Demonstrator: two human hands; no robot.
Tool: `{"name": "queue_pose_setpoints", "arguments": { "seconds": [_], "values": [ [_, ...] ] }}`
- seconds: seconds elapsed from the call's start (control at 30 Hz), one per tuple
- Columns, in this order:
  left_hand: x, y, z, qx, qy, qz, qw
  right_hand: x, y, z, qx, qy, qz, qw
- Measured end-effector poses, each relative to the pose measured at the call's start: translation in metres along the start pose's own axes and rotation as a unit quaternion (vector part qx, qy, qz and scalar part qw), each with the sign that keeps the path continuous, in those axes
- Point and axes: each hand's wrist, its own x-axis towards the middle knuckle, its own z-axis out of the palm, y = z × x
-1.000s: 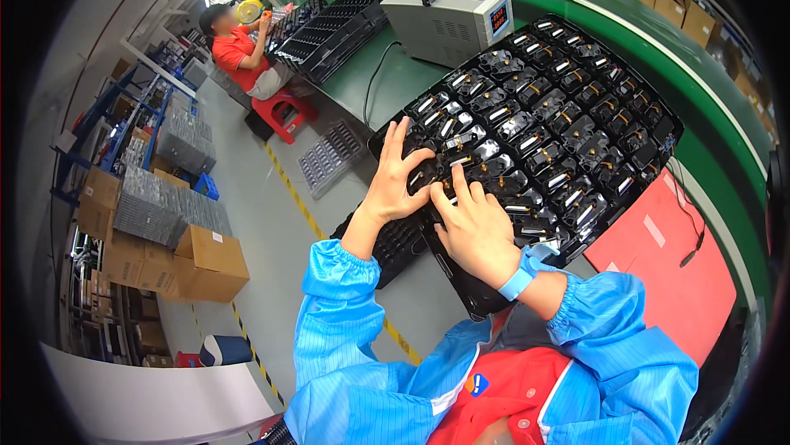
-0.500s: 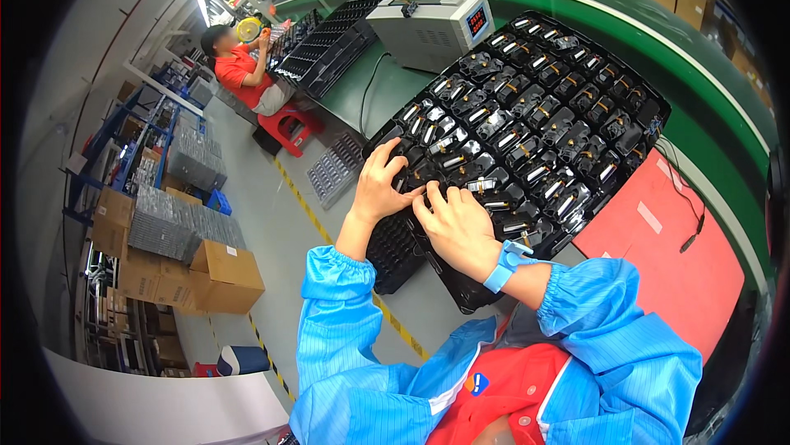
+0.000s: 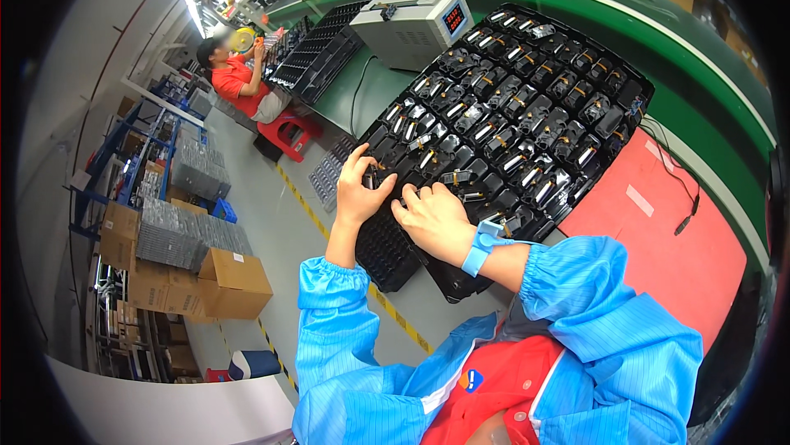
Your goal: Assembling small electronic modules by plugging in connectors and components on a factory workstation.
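Note:
A large black compartment tray (image 3: 469,287) is filled with small black device parts (image 3: 516,99), several showing silvery strips and orange-brown pieces. At its near left corner, my left hand (image 3: 355,198) grips a small dark plastic part (image 3: 377,177) between thumb and fingers. Just right of it is my right hand (image 3: 436,221), fingers bent down over the tray's near left edge and thumb close to them. Its fingertips are partly hidden, so I cannot make out what they pinch. A light-blue wrist strap (image 3: 484,247) circles my right wrist.
A grey box-shaped instrument (image 3: 411,30) with a lit display stands behind the tray. Right of the tray lies a red mat (image 3: 658,223) with a thin cable (image 3: 694,206). More black trays (image 3: 317,54) sit farther left, near a seated co-worker (image 3: 239,79). Cartons (image 3: 234,280) stand on the floor.
Both hands have moved slightly left and apart from each other. My left hand now holds a dark part beyond the tray's left corner. The whole view has shifted a little.

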Motion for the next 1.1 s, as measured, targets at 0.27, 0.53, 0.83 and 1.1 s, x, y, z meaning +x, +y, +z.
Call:
{"name": "queue_pose_setpoints", "arguments": {
  "seconds": [0.27, 0.53, 0.83, 1.1],
  "values": [
    [0.005, 0.023, -0.006, -0.038, 0.065, -0.035, 0.997, -0.011, 0.004, -0.011, 0.029, -0.054, -0.012, 0.998],
    [0.056, 0.116, -0.024, -0.182, -0.003, 0.081, 0.980, -0.052, 0.031, -0.076, 0.052, 0.251, -0.051, 0.965],
    [0.083, 0.303, 0.146, -0.186, -0.158, 0.353, 0.903, -0.261, 0.184, -0.170, -0.174, 0.101, 0.361, 0.911],
    [0.052, 0.363, 0.288, -0.033, -0.293, 0.392, 0.871, -0.382, 0.224, -0.158, -0.176, 0.101, 0.458, 0.865]
  ]
}}
